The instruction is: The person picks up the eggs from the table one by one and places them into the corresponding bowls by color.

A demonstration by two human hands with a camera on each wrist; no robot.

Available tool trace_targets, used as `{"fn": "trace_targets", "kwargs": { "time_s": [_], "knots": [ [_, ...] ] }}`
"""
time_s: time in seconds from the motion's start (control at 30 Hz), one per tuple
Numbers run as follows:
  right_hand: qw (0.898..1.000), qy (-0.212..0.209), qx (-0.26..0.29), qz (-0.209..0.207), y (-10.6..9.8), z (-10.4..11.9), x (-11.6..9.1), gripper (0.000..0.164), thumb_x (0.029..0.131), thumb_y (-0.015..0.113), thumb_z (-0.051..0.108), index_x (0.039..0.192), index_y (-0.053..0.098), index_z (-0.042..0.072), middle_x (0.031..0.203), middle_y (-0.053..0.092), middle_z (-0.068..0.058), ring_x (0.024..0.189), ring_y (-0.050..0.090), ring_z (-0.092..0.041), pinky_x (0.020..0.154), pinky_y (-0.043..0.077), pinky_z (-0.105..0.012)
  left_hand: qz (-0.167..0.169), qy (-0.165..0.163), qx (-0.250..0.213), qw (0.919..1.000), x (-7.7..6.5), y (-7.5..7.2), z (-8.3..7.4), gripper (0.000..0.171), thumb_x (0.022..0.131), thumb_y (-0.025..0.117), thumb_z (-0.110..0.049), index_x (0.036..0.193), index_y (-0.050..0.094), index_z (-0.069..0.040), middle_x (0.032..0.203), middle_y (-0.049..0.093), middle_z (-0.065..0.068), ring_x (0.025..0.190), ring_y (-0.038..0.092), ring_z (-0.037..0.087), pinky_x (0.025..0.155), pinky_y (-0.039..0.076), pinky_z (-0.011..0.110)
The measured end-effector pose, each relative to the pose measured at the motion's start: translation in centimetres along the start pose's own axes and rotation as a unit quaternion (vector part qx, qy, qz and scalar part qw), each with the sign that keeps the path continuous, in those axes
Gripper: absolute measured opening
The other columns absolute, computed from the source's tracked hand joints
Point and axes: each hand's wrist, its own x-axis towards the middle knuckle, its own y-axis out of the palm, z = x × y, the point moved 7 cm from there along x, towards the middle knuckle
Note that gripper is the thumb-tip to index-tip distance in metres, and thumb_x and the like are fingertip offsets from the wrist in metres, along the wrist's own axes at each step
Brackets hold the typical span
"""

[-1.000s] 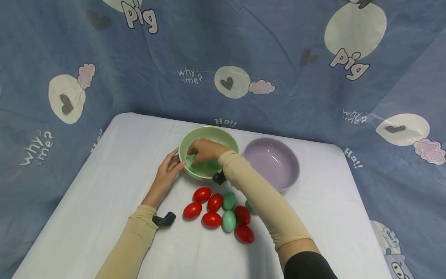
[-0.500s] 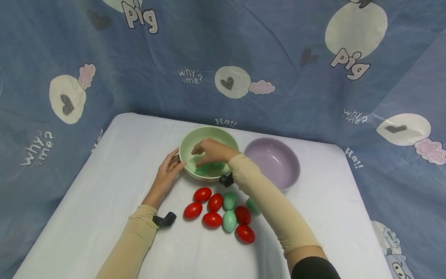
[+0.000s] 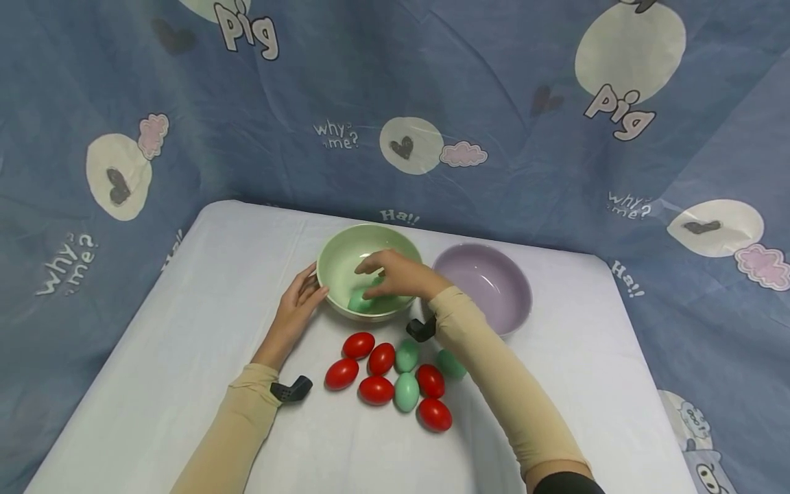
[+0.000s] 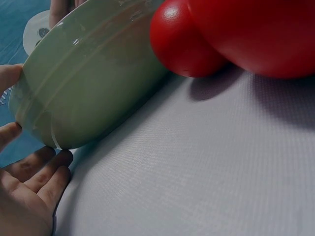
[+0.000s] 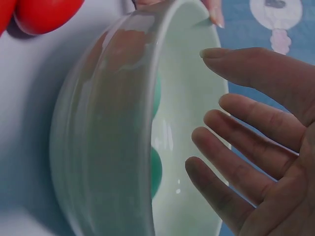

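Note:
My left hand [image 3: 295, 307] holds the left side of a green bowl [image 3: 338, 259], thumb and fingertips spread round its outer wall. In the left wrist view, the fingers [image 4: 55, 167] meet the bowl near its base. Over the bowl's right part is my right hand [image 3: 401, 276], with nothing between its spread, slightly bent fingers. Green toy eggs [image 3: 359, 300] lie inside the bowl beneath it, partly covered by the hand. The right wrist view shows two green eggs [image 5: 155, 172] just past the rim.
A purple bowl [image 3: 487, 288] stands to the right, partly behind the right wrist. In front of the green bowl lie several red eggs [image 3: 376, 390] and three green eggs [image 3: 405, 392] on the white tabletop [image 3: 154, 357]. A blue printed cloth [image 3: 278, 158] hangs behind.
My right hand has moved rightward within the green bowl and its fingers have spread, uncovering green eggs there. The left hand has stayed at the bowl's side.

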Motion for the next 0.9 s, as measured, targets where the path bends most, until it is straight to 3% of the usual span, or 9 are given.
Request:
{"fn": "trace_targets", "kwargs": {
  "time_s": [0.13,0.37,0.6,0.9],
  "knots": [
    [1.0,0.01,0.007,-0.017,-0.4,-0.3,-1.4,0.052,0.086,0.085,0.017,0.132,0.068,0.001,0.134,0.07,-0.015,0.125,0.066,-0.029,0.108,0.056,-0.04,-0.001,0.0,0.002,1.0,0.1,0.0,0.0,0.067,0.104,0.063,-0.033,0.163,0.032,-0.025,0.163,0.043,0.011,0.15,0.044,0.028,0.122,0.04,0.033],
    [0.998,0.003,0.026,-0.051,-0.9,-0.5,-4.3,0.05,0.085,0.085,0.018,0.129,0.07,0.001,0.131,0.071,-0.015,0.123,0.067,-0.03,0.106,0.057,-0.043,-0.001,0.002,0.007,1.0,0.0,0.0,-0.4,0.067,0.104,0.063,-0.032,0.163,0.032,-0.025,0.163,0.043,0.011,0.15,0.044,0.027,0.121,0.041,0.027],
    [0.995,-0.016,0.035,-0.087,-0.4,-0.8,-7.1,0.045,0.087,0.084,0.018,0.128,0.071,0.003,0.129,0.072,-0.014,0.122,0.067,-0.032,0.105,0.058,-0.044,-0.002,-0.003,0.011,0.9999,-0.1,0.0,-0.2,0.068,0.104,0.063,-0.035,0.163,0.031,-0.027,0.164,0.042,0.01,0.151,0.044,0.027,0.123,0.039,0.037],
    [0.988,-0.039,0.054,-0.142,0.4,-1.2,-10.2,0.042,0.083,0.087,0.014,0.122,0.074,0.008,0.121,0.075,-0.009,0.112,0.069,-0.032,0.1,0.06,-0.048,0.0,0.002,0.009,1.0,-0.1,0.0,-0.1,0.066,0.105,0.062,-0.034,0.163,0.031,-0.026,0.164,0.042,0.011,0.151,0.043,0.027,0.12,0.04,0.025]
  ]
}}
